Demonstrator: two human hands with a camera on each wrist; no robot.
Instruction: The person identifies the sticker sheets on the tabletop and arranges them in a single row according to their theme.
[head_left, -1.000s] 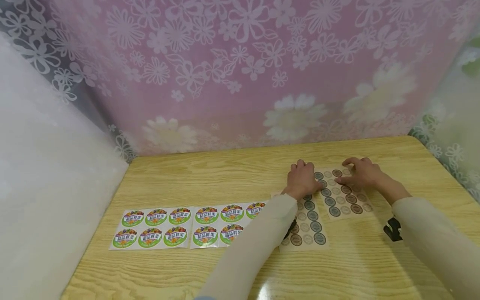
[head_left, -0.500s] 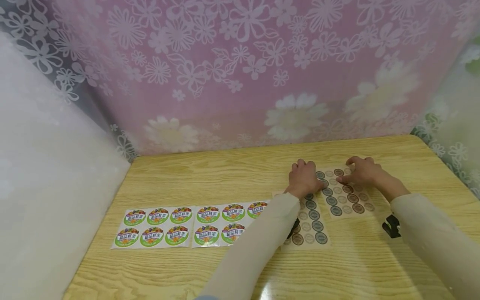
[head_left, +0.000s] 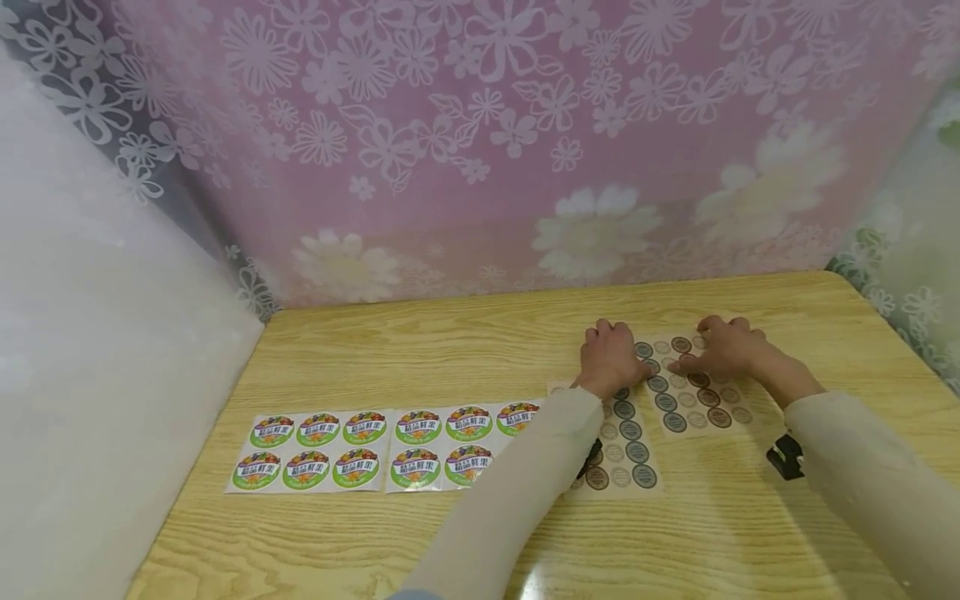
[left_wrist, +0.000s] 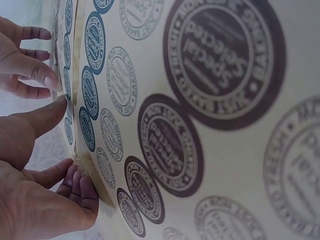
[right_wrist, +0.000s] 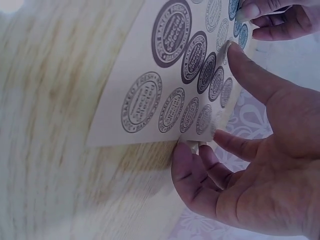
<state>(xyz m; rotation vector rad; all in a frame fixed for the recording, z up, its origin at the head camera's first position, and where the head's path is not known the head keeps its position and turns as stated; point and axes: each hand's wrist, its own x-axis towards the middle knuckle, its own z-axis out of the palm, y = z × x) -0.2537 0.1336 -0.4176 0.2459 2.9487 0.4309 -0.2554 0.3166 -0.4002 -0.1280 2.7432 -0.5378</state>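
Two cream sheets of round "Special Selected" stickers lie at the right of the table. My left hand [head_left: 609,358] arches over the gap between them. Its straight thumb [left_wrist: 47,117] touches the left border of the right sticker sheet [head_left: 678,400], with the other fingers curled beyond the far end of the left sticker sheet [head_left: 637,487]. My right hand [head_left: 723,350] holds the right sheet near its upper right corner. In the right wrist view, the right thumb [right_wrist: 245,65] lies on the printed face while bent fingers [right_wrist: 192,175] meet the sheet's edge.
Two glossy white sheets of fruit stickers, the left one [head_left: 306,496] and another [head_left: 442,489], form a row at the left. The left forearm partly covers the second. Wood-grain table [head_left: 360,550] stretches in front. A flowered pink cloth [head_left: 450,217] hangs behind.
Both hands stay almost in place at the right sheet. The right thumb shifts slightly along its surface. The whole scene moves a little rightward in the head view.
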